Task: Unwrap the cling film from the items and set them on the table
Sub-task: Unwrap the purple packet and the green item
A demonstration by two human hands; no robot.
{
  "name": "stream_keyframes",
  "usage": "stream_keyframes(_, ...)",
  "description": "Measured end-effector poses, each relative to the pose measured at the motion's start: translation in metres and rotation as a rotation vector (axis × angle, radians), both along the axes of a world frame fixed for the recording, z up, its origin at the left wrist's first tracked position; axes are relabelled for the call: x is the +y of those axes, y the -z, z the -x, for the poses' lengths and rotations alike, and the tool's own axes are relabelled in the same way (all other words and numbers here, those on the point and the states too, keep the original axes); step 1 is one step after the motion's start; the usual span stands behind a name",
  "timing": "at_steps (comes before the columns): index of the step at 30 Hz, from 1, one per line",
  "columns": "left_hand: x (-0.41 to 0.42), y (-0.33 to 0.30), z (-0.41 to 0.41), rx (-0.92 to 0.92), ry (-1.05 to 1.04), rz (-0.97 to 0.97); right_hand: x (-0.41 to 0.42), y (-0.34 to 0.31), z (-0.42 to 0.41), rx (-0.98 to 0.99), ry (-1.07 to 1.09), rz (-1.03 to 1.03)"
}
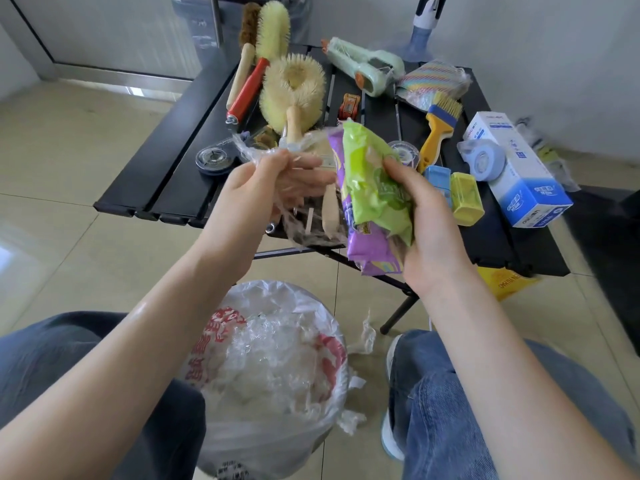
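**Q:** What do the two hands hold at centre frame?

**A:** The right hand (429,230) grips a stack of snack packets (372,199), green over purple, with its fingers curled round the right edge and the thumb pressed on the green face. The left hand (266,188) pinches a strip of cling film (263,150) between thumb and fingers; the film stretches from this hand across to the packets and hangs crumpled below them. Both hands hover above the near edge of the table (180,157).

**Q:** What lies on the table?

**A:** At upper centre, three bristle brushes (291,88) lie side by side, one with a red handle. To their right sits a pale green toy gun (367,65), then a striped bundle (433,81) with film around it. A small toy car (348,105) lies at the middle of the table. A yellow-handled brush (438,129) rests just right of the packets. At right frame, a blue-and-white box (516,171) lies with a blue tape dispenser (481,161) touching it. A blue block and a yellow block (465,199) sit beside the right hand. A round clear case (213,161) lies at the left of the table.

**Q:** And at the bottom of the frame?

**A:** A plastic bag (273,368) holding crumpled film stands on the tiled floor between the person's knees, with loose scraps of film (367,337) beside it.
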State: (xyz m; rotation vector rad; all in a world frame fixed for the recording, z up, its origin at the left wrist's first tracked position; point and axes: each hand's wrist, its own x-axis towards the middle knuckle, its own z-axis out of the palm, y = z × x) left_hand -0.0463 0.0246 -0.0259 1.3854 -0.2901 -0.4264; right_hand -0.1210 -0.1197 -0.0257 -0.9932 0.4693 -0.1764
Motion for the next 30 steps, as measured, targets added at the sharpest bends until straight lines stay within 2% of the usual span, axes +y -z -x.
stream_keyframes(2, -0.002, -0.001, -0.001, 0.091, 0.069, 0.091, 0.001, 0.002, -0.001, 0.022, -0.016, 0.020)
stream_keyframes(6, -0.004, -0.002, 0.003, 0.151, 0.130, 0.188, 0.004, 0.005, -0.005, 0.044, -0.046, 0.049)
stream_keyframes(12, -0.001, -0.002, 0.002, 0.122, 0.184, 0.244, 0.004, 0.008, -0.009, 0.046, 0.002, 0.169)
stream_keyframes(16, -0.001, -0.005, 0.001, 0.066, 0.190, 0.245, 0.001, 0.009, -0.007, -0.044, -0.086, -0.055)
stream_keyframes(18, 0.000, -0.006, 0.000, 0.056, 0.182, 0.251, -0.001, 0.007, -0.006, -0.041, -0.118, -0.072)
stream_keyframes(21, 0.002, -0.006, -0.002, 0.044, 0.181, 0.221, -0.004, 0.003, -0.002, -0.046, -0.227, 0.017)
stream_keyframes(25, 0.004, -0.006, -0.001, 0.035, 0.141, 0.152, -0.004, -0.002, 0.004, -0.015, -0.388, 0.247)
stream_keyframes(30, 0.003, -0.004, 0.001, -0.052, 0.045, 0.028, 0.000, 0.010, -0.001, -0.008, -0.344, 0.327)
